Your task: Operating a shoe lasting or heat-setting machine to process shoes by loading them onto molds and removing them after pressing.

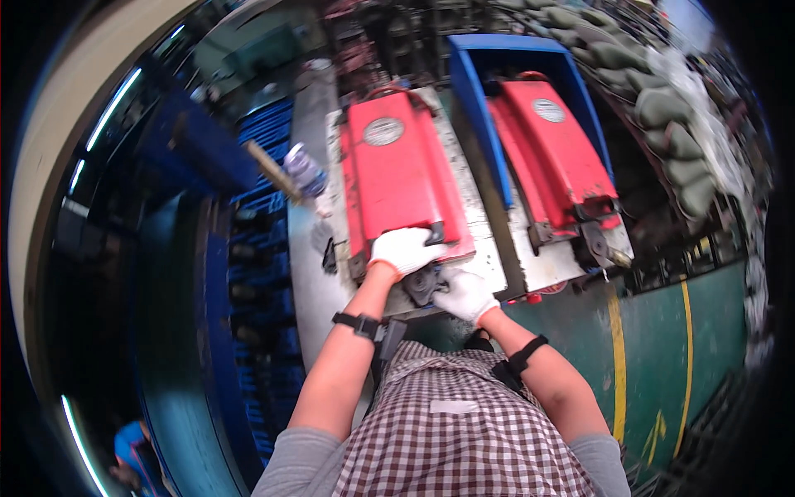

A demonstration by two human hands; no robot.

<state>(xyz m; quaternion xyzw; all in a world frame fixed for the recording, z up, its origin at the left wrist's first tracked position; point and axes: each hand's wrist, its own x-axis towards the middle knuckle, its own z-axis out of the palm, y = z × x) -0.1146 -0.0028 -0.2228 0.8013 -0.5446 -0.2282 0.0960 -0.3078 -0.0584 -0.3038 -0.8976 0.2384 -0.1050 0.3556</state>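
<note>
A red metal cover with a round pale label lies on a whitish worktop in front of me. White work gloves cover both my hands. My left hand rests on the cover's near end, its fingers curled at the front edge beside a black bracket. Just right of it and lower, my right hand has its fingers closed at a dark grey latch piece that juts from the cover's front. My fingers partly hide this piece.
A second red cover stands at the right inside a blue frame. Grey-green shoe-shaped pieces line a rack at far right. A purple-labelled bottle is left of the first cover. Another person is at lower left.
</note>
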